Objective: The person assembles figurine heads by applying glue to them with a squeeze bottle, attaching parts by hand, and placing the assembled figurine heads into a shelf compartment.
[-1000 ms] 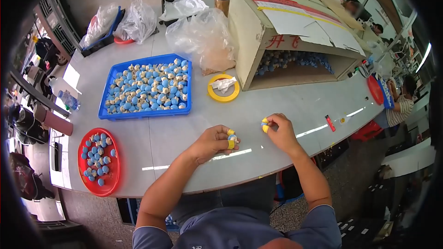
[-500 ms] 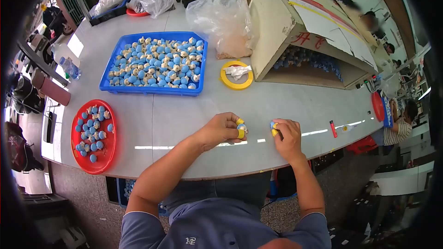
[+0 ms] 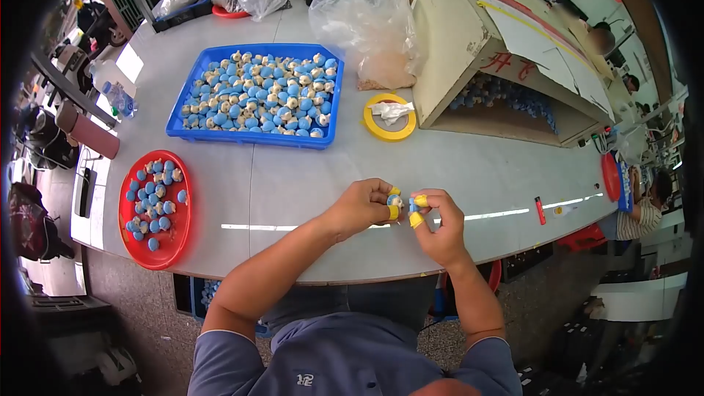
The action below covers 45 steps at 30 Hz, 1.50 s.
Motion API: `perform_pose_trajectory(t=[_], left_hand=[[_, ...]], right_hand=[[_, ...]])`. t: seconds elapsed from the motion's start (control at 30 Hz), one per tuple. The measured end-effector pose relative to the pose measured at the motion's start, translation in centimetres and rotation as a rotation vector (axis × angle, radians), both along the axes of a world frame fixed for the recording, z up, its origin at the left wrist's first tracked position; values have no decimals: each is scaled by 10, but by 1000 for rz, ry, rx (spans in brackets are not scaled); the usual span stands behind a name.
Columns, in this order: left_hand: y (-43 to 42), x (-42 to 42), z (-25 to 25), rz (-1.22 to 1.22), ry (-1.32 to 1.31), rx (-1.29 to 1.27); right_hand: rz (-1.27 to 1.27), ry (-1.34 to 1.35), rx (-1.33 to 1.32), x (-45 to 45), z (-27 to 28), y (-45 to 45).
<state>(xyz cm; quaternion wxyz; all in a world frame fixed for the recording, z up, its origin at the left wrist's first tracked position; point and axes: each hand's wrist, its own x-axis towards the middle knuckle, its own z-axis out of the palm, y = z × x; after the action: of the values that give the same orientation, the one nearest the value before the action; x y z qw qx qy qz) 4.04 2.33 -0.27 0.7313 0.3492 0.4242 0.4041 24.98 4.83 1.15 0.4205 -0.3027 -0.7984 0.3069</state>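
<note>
My left hand (image 3: 361, 209) pinches a small blue-and-cream figure piece (image 3: 397, 202) between thumb and fingertips wrapped in yellow. Just to its right, my right hand (image 3: 440, 226) grips a small blue part (image 3: 413, 206) with its own yellow-covered fingertips. A narrow gap separates the two pieces, above the front of the grey table (image 3: 308, 169). Many similar blue-and-cream pieces fill a blue tray (image 3: 253, 141) beyond my left hand. Several more lie on a red plate (image 3: 179, 235) at the left.
An open wooden box (image 3: 458, 37) holding blue pieces stands at the back right. Near it are a yellow tape roll (image 3: 370, 123) and a plastic bag (image 3: 367, 26). A red marker-like object (image 3: 540, 210) lies right. Another person (image 3: 645, 216) sits at the far right.
My right hand has moved left, bringing the small blue part close to the piece in my left hand. The whole view has shifted slightly.
</note>
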Motion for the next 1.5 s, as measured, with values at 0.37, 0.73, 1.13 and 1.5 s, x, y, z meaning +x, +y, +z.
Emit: perform_pose_trajectory(t=[0.37,0.73,1.13,1.5], left_hand=[[-2,-1,9,23,-192,-136],[-3,-1,6,2,-318,-173],[-3,2,-4,17,-363,-139],[-4,2,-6,30,-405,-90]], right_hand=[[1,-22,-60,-7,-8,10],[63,-140,-1,-4,24,11],[95,-319,3,-10,37,17],[84,-303,-95,-13,44,15]])
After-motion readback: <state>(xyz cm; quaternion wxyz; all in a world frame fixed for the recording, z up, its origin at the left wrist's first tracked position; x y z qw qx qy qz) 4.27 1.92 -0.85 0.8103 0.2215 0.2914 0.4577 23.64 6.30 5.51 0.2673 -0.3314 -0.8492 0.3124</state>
